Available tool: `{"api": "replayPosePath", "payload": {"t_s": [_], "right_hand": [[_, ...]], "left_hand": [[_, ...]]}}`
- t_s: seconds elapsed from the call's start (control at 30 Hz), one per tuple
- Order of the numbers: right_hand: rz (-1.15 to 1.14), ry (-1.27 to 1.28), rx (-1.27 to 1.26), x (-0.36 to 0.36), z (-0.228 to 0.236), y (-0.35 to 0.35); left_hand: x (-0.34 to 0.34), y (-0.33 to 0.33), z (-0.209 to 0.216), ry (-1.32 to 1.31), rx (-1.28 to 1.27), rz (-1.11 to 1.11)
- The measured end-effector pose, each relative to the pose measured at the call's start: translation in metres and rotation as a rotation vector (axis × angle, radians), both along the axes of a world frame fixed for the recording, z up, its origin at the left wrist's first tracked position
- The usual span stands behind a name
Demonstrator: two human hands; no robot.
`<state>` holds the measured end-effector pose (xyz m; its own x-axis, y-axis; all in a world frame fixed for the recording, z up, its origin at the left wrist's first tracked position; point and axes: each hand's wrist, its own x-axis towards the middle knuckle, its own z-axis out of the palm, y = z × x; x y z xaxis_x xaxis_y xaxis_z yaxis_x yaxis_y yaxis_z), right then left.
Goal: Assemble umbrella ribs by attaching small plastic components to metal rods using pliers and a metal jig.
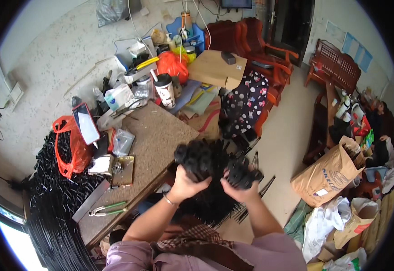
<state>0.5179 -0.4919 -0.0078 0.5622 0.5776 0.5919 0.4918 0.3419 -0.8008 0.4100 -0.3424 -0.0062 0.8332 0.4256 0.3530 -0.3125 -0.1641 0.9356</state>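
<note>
At the edge of the table, my left hand (185, 186) is closed around a bundle of black round-ended pieces (194, 158), held upright. Beside it, my right hand (241, 193) grips a smaller cluster of black pieces (243, 174), tilted to the right. The two bundles are close together; whether they touch is hard to make out. Under and between my hands lies a dark mass of black pieces (212, 201) with thin black rods sticking out of it. The exact kind of these pieces cannot be told.
Left on the brown table (154, 131) lie a heap of black parts (54, 189), green-handled pliers (108, 208), a phone (86, 124) and a red plastic bag (70, 149). A patterned cup (165, 90) stands farther back. Right are a paper bag (325, 176) and a wooden chair (273, 67).
</note>
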Motion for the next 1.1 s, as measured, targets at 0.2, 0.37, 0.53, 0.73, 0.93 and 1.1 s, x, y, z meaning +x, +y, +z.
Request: {"api": "replayPosePath", "payload": {"t_s": [0.2,0.37,0.53,0.73,0.93,1.1], "right_hand": [[-0.002,0.125,-0.053,-0.021,-0.082,0.021],[-0.213,0.277,-0.15,-0.02,-0.118,0.055],[-0.409,0.601,-0.224,0.006,-0.169,0.101],[-0.434,1.003,-0.238,0.108,-0.271,0.139],[0.056,1.008,-0.047,0.109,-0.161,0.129],[0.799,0.498,0.034,0.024,-0.049,0.088]], "left_hand": [[-0.036,0.013,-0.045,0.197,-0.153,0.147],[-0.061,0.028,-0.023,0.365,0.522,0.143],[-0.071,0.033,0.02,-0.093,-0.003,0.358],[-0.058,0.033,0.02,-0.031,0.03,0.337],[-0.037,0.043,-0.025,0.125,0.234,0.145],[-0.011,0.042,-0.088,0.188,-0.172,-0.223]]}}
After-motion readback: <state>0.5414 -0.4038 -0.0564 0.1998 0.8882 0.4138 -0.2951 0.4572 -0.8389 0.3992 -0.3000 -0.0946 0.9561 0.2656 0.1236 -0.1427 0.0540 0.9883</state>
